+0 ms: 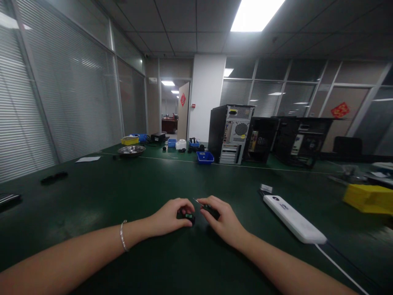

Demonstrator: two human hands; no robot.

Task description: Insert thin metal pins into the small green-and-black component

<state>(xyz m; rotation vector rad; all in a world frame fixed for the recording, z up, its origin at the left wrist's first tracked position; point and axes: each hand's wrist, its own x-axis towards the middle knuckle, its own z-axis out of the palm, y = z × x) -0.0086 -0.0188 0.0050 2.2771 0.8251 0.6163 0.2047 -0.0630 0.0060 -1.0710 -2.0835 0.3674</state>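
Note:
Low over the dark green table (147,180), my left hand (167,217) is closed on a small black object with a green part (189,216). Its exact kind cannot be made out, and my fingers cover much of it. A slim screwdriver (211,212) with a dark handle sits in my right hand (225,221). Its thin metal shaft points up and left, toward the fingers of my left hand. A small gap separates the two hands, and the screwdriver is apart from the black object.
A white power bank-like block (297,219) with cables lies at right, near a yellow bin (368,198). Computer towers (231,135) stand behind, beside a blue tray (205,157). A metal bowl (131,151), a white paper (88,159) and dark glasses (54,177) lie left.

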